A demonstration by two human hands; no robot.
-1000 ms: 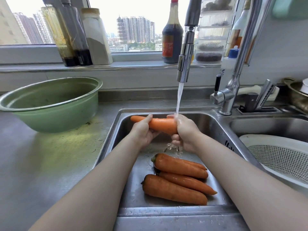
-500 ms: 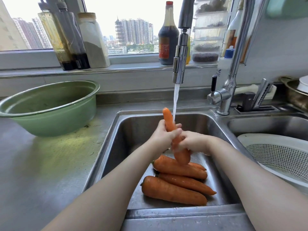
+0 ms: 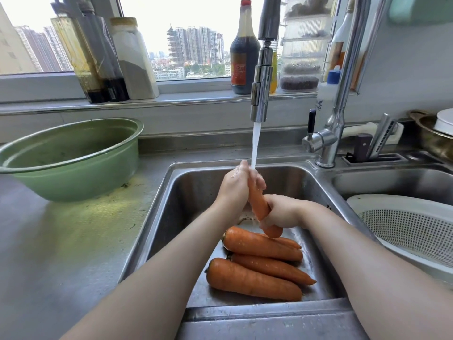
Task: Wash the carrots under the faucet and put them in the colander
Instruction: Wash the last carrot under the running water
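Steel sink (image 3: 196, 192), carrot (image 3: 257, 204) held clear of walls

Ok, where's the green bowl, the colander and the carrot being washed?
green bowl (image 3: 73, 182), head view, outer wall.
colander (image 3: 404, 229), head view, perforated inner wall.
held carrot (image 3: 257, 204), head view, bare middle part.

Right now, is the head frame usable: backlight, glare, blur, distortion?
Head view: window sky blown out, dark sauce bottle backlit; wide-angle lens bows the faucet and sill; greenish reflection on the counter beside the green basin; left hand, right hand and held carrot look sharp.
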